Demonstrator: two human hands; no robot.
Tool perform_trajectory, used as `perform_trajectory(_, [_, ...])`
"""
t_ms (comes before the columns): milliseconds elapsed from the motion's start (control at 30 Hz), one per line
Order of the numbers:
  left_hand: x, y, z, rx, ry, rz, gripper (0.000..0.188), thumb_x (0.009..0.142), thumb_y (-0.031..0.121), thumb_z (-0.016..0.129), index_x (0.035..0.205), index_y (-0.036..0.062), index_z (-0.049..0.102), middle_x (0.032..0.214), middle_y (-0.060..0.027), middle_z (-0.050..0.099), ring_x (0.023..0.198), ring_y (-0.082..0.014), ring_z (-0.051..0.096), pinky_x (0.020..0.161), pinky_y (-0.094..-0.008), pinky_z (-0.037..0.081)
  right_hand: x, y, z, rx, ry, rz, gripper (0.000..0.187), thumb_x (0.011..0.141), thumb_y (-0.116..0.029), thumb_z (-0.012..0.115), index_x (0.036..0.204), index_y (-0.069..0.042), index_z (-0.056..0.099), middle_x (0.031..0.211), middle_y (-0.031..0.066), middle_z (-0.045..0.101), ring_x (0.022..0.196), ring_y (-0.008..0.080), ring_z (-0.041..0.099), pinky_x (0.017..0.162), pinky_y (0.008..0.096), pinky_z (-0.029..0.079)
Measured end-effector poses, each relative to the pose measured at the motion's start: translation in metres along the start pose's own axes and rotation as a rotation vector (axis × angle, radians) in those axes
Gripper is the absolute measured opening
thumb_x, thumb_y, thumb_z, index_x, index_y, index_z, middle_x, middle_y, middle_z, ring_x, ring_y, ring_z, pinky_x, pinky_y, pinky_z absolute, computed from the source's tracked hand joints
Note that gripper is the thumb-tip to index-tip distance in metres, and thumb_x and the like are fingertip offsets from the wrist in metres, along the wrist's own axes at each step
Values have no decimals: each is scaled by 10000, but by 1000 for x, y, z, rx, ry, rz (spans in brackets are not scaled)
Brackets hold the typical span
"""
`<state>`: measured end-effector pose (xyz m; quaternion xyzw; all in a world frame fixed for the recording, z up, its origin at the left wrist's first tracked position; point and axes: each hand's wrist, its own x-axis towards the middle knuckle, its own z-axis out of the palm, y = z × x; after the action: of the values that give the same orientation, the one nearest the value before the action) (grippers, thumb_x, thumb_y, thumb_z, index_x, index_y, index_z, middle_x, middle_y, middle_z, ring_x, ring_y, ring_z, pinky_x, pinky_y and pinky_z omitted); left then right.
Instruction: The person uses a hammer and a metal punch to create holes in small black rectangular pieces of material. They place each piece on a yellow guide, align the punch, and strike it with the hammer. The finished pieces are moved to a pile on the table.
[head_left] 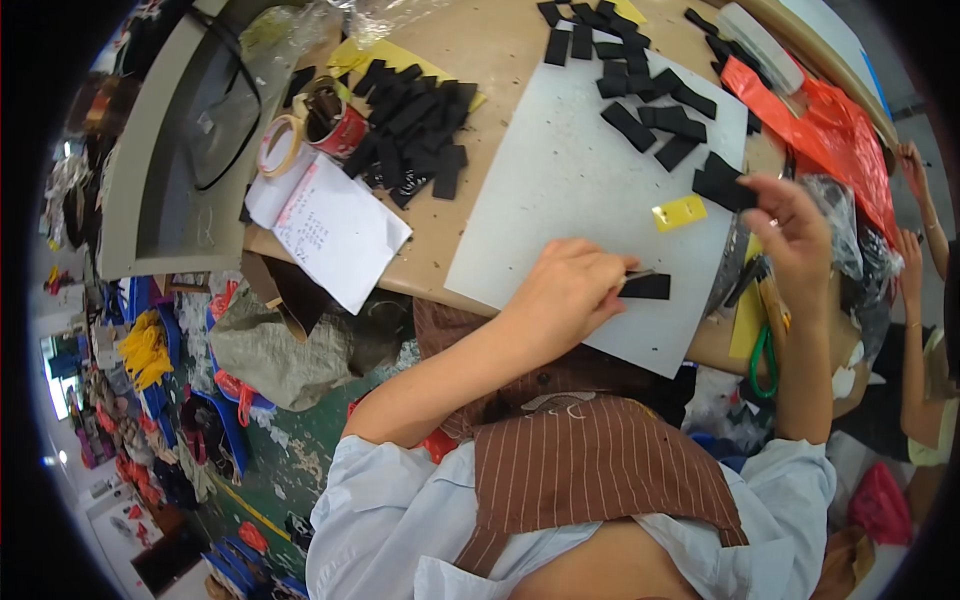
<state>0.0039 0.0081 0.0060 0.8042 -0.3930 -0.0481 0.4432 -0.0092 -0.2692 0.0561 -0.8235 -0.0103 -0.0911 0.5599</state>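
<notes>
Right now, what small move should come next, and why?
Perhaps secure the far black strip with the right hand before shifting it: that hand is at its edge, and how firmly it grips is unclear, while the left hand is occupied at the near black strip.

I see the left hand (570,295) at a black strip (651,287) on the white board (555,175); by the board's right edge, the right hand (797,240) pinches a black piece (722,186). Left of the board lies a notepad (340,235).
</notes>
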Motion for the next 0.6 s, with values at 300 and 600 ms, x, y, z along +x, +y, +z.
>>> perform_trajectory(300, [-4, 7, -11, -80, 33, -63, 564, 691, 87, 830, 1219, 98, 630, 703, 3, 484, 868, -199, 575, 869, -354, 423, -63, 15, 41, -233, -235, -157, 387, 753, -75, 770, 1126, -64, 667, 984, 78, 682, 783, 178, 626, 666, 283, 497])
perform_trajectory(600, [-10, 0, 11, -9, 114, -110, 415, 694, 85, 825, 1070, 80, 648, 681, 29, 498, 825, -175, 615, 850, -361, 432, -54, 10, 48, -293, -304, -151, 402, 764, -89, 761, 1150, -64, 653, 1006, 98, 673, 799, 217, 631, 740, 330, 520])
